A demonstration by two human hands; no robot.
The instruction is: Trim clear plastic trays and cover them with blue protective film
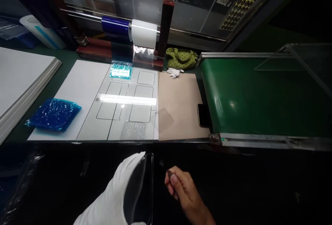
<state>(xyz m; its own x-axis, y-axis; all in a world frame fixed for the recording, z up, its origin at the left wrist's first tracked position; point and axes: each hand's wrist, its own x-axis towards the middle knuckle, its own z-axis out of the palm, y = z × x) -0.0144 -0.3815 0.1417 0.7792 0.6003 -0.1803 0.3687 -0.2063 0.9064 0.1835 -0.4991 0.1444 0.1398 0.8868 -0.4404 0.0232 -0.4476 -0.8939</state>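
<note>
My left hand [114, 187], in a white glove, grips a thin glossy panel [141, 190] with a pale edge. It is held upright in front of the table's near edge, and the dark background makes its surface hard to read. To the right of the panel, and apart from it, is my bare right hand [183, 188]. Its fingers are curled, with the thumb pressed against the index finger. A small dark spot shows at that pinch, too small to name.
A marked glass sheet [90, 124] lies ahead beside brown paper [178, 104]. Blue film pieces [55, 114] lie left, a phone [203, 115] right. Blue [115, 27] and white film rolls [144, 33] hang behind. A green conveyor belt [259, 97] stands right.
</note>
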